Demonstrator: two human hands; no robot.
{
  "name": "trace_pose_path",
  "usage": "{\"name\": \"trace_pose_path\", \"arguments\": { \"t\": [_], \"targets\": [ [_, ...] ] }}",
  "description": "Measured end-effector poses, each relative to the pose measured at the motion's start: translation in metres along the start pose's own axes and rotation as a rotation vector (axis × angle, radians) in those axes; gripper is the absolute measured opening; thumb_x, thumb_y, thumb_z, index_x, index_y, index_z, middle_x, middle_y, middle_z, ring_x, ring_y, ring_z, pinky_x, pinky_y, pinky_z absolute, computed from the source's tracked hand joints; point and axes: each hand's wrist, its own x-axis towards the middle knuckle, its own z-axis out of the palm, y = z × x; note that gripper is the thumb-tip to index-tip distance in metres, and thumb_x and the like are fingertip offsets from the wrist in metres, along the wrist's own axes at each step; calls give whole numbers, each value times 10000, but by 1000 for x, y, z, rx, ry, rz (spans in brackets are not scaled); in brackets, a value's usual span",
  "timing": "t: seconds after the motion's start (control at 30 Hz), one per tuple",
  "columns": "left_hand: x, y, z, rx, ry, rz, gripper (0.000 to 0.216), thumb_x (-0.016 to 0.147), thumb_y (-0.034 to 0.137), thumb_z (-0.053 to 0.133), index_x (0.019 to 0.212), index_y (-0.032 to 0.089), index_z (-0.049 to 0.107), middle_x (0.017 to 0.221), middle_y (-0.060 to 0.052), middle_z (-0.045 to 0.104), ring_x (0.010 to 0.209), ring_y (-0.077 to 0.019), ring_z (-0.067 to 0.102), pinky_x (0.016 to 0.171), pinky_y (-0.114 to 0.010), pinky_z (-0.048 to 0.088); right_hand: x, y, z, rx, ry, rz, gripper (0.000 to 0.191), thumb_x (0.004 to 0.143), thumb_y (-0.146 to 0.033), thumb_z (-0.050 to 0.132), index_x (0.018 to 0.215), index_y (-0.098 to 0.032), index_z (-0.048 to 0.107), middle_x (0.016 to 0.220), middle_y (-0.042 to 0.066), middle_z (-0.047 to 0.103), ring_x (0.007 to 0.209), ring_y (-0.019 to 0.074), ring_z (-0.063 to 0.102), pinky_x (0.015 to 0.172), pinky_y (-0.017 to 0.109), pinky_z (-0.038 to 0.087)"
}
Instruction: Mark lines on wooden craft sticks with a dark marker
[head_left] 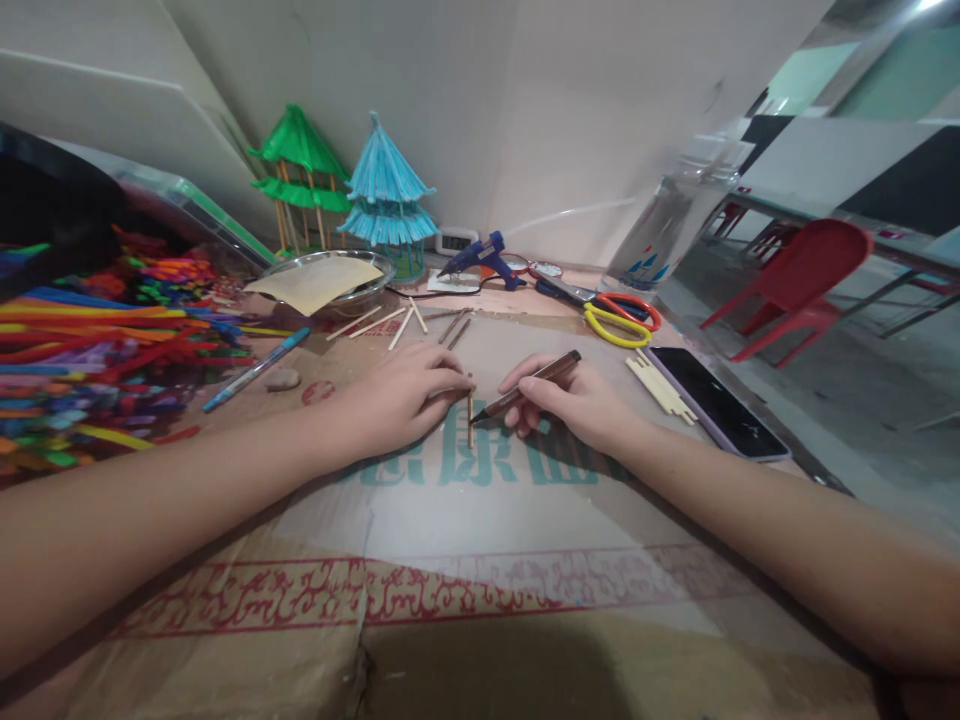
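closed around one marker (531,388), right hand (559,398) sits beside one stick (470,408) left hand (409,395) pinches.

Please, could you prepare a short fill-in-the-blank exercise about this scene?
The left hand holds a thin stick, while the brown marker is in the ____.
The model pavilion nearer to the hot glue gun is coloured ____.
The scissors have one red-orange handle loop and one ____ loop.

Missing words: right hand; blue; yellow.

Pipe cleaners (112,340) — blurred, cut off at left; left fingers (447,381) partly hide the stick (471,436).
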Motion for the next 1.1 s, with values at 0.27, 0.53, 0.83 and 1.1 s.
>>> {"name": "trace_pose_path", "arguments": {
  "t": [0.27, 0.53, 0.83, 1.1],
  "targets": [
    [0, 0, 0, -8, 2, 2, 303, 977, 227, 440, 1132, 191, 699, 1126, -97, 632, 1086, -241, 575, 963, -420, 478, 0, 1, 0, -6, 11, 6, 207, 911, -360, 598, 923, -160, 647, 685, 34, 726, 556, 122, 637, 529, 244, 484],
    [1, 1, -1, -5, -1, -5, 311, 975, 224, 434, 1137, 187, 697, 1137, -101, 631, 1090, -243, 574, 978, -437, 476, 3, 2, 1, -10, 94, -1, 192, 923, -350, 590, 929, -164, 636, 693, 26, 720, 593, 132, 667, 562, 249, 509],
    [0, 1, -2, -11, -4, -2, 313, 971, 221, 436, 1144, 196, 695, 1133, -104, 631, 1084, -251, 573, 970, -448, 476, 4, 2, 2, 30, 109, -2, 240, 924, -400, 597, 940, -165, 643, 736, 38, 716, 592, 127, 655, 572, 260, 529],
    [1, 1, -2, -7, -9, -1, 314, 974, 223, 430, 1141, 190, 694, 1135, -103, 631, 1088, -250, 574, 970, -438, 475, 4, 2, 2, 50, 107, 9, 226, 919, -380, 602, 951, -159, 639, 731, 37, 717, 586, 126, 643, 589, 270, 546]
  ]
}}
